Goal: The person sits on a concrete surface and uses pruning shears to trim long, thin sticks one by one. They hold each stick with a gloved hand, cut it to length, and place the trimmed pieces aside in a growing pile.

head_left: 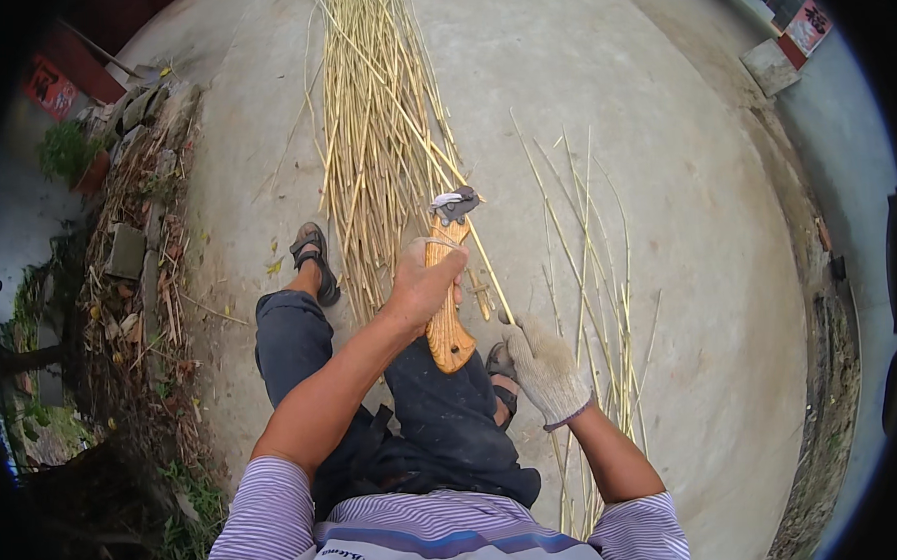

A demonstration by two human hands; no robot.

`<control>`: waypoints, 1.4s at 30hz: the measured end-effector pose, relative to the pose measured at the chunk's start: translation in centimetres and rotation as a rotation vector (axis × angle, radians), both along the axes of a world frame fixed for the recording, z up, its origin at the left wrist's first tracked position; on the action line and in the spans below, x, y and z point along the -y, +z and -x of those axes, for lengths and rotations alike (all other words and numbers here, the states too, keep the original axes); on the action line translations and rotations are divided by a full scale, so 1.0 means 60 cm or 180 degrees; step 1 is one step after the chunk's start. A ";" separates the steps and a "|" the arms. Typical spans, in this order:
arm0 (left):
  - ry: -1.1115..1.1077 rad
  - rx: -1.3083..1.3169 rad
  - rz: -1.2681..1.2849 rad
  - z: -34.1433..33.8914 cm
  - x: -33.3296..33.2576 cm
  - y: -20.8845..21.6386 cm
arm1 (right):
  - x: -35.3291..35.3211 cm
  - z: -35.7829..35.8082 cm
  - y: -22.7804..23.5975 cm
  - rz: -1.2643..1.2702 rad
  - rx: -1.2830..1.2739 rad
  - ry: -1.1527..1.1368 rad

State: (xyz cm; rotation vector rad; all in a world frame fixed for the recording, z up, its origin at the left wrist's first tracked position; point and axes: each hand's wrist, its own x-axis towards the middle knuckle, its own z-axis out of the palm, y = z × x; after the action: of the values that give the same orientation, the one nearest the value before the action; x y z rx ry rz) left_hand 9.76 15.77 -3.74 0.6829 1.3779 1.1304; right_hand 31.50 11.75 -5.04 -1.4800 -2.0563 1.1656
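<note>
Gripping a wooden-handled cutter [447, 322] and a thin yellow stalk [491, 268], one in each hand.
The bare left hand [424, 286] wraps firmly around the handle; the gloved right hand [547, 366], nearer, pinches the stalk, which runs to the cutter's metal head. A dense stalk pile [377, 133] lies far, a sparser spread [626, 322] right.

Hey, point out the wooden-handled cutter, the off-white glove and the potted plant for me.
Wooden-handled cutter [448, 326]: head view, on its lower handle.
Off-white glove [549, 372]: head view, on its middle, above the cuff.
Potted plant [67, 153]: head view, on its green leaves.
</note>
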 end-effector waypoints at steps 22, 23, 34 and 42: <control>0.1726 -0.0226 -0.0326 0.520 -0.110 -0.008 | 0.257 -0.211 0.025 0.0209 0.0630 0.0663; 0.1860 -0.0249 -0.0319 0.544 -0.108 0.009 | 0.267 -0.227 0.030 0.0108 0.0683 0.0682; 0.1866 -0.0671 -0.0344 0.740 -0.097 0.092 | 0.326 -0.320 0.063 -0.0086 0.1811 0.0827; 0.2372 -0.0933 -0.0644 0.845 0.022 0.187 | 0.349 -0.424 0.040 -0.0555 0.2005 -0.0202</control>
State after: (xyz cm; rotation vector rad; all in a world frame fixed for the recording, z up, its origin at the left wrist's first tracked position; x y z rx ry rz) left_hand -40.95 14.44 7.48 0.4914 1.8594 1.8272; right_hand 56.93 -9.20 -2.61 -1.9785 -2.3901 0.5036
